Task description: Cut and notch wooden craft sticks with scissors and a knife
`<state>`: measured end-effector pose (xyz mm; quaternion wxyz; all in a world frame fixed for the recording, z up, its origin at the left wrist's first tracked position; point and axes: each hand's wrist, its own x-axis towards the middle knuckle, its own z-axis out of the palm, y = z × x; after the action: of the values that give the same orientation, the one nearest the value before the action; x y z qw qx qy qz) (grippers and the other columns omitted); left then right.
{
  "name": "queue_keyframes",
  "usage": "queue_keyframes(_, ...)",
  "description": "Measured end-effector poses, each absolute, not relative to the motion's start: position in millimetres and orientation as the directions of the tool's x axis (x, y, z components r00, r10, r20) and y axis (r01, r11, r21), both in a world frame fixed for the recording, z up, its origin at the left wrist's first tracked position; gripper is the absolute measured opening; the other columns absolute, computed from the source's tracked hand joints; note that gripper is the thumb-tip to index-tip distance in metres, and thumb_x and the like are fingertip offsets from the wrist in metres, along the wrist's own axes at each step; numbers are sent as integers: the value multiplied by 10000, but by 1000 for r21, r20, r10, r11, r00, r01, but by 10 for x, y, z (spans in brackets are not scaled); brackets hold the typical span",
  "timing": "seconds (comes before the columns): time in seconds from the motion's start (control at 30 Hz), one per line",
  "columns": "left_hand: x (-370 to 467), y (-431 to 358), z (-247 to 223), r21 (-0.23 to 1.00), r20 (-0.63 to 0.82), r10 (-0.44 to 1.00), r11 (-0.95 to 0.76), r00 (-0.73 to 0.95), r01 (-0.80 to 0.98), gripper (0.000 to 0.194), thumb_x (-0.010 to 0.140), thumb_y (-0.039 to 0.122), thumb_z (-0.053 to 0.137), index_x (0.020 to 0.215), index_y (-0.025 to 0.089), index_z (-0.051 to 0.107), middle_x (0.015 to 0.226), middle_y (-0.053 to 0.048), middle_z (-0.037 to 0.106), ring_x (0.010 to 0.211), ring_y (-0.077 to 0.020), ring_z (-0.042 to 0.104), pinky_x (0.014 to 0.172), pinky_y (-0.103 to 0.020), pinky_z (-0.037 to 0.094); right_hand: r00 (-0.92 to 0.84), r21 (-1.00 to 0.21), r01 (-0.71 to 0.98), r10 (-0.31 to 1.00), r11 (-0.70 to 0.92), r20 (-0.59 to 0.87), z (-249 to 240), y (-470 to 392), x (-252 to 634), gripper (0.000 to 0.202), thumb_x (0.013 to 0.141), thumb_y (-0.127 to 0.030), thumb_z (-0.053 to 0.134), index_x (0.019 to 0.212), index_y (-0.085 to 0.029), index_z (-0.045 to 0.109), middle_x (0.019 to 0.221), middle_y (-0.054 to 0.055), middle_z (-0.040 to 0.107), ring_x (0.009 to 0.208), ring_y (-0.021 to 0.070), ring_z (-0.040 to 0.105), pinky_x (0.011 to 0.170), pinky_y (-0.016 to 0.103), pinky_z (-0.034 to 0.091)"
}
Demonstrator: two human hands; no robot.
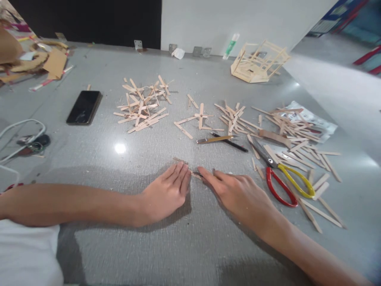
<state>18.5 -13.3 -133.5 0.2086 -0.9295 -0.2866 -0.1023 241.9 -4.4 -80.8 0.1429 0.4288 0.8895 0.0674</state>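
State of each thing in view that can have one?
Black rectangular phone: face up, screen dark.
Metal scissors with red-and-yellow handles: lying flat, blades seemingly together.
Pale wooden hexagonal frame: standing, sides open.
Green-and-white tube: capped or not, unclear.
Left hand: fingers together, grip unclear.
Right hand: fingers closed on slim dark tool, mostly hidden.

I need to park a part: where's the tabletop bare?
Two patches of the gray tabletop look free: between the black rectangular phone and the bare left forearm, and between that forearm and the bare right forearm. The right side is crowded: flat pale wooden sticks lie beside the scissors with red and yellow handles.
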Motion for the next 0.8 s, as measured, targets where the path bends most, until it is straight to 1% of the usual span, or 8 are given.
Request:
queue_keyframes(0.1,182,-133,-1330,-329,303,487,-753,819,570,378,978,121,549,1310,-40,630,1339,-229,665,1272,-303,650,1125,-397,460,-598,286,716,771,637,-220,-755,-43,2381,556,884,21,515,1402,-171,584,839,40,750,638,166,709,515,275,372)
queue_keyframes(0.2,182,-136,-1337,-294,307,496,-762,812,577,396,952,98,548,1310,-53,623,1344,-240,660,1278,-315,644,1130,-401,456,-623,333,669,745,665,-236,-690,-45,2331,550,880,24,507,1389,-160,603,824,57,757,609,174,702,504,287,379)
queue_keyframes(0.33,176,-128,-1365,-216,291,535,-771,793,599,452,959,147,568,1366,-49,585,1427,-244,598,1349,-336,582,1141,-414,439,-646,380,623,724,684,-243,-619,-53,2255,544,862,47,503,1353,-139,646,790,88,753,582,193,692,499,301,395)
queue_keyframes(0.43,169,-91,-1366,-179,256,538,-790,803,586,500,983,218,561,1400,-58,555,1475,-257,548,1403,-356,521,1175,-442,394,-663,365,623,715,692,-224,-609,-50,2233,495,876,41,495,1308,-121,675,751,95,741,559,201,677,497,310,400)
queue_keyframes(0.53,168,-51,-1330,-240,224,493,-808,841,538,517,986,252,541,1380,-82,569,1453,-284,556,1398,-370,523,1202,-470,356,-662,339,651,727,679,-183,-632,-51,2249,432,940,-25,462,1294,-137,682,735,100,734,544,199,653,498,311,400)
queue_keyframes(0.6,175,-40,-1293,-309,190,462,-810,866,499,520,969,258,546,1352,-90,596,1415,-292,586,1370,-380,551,1206,-485,355,-655,317,675,739,667,-160,-647,-61,2260,413,981,-94,450,1330,-154,660,735,102,730,544,193,640,504,304,402)
queue_keyframes(0.67,189,-45,-1262,-358,150,451,-805,880,473,522,951,255,552,1341,-89,611,1396,-291,602,1360,-385,561,1210,-498,355,-647,303,689,747,659,-152,-654,-78,2262,415,995,-135,454,1368,-160,633,737,101,726,539,186,631,506,295,403)
queue_keyframes(0.8,226,-70,-1242,-383,129,463,-793,877,474,516,934,230,563,1338,-86,619,1392,-292,604,1354,-391,566,1207,-511,367,-639,317,685,750,656,-170,-656,-115,2256,431,974,-99,464,1367,-150,634,758,111,732,542,183,639,507,284,409)
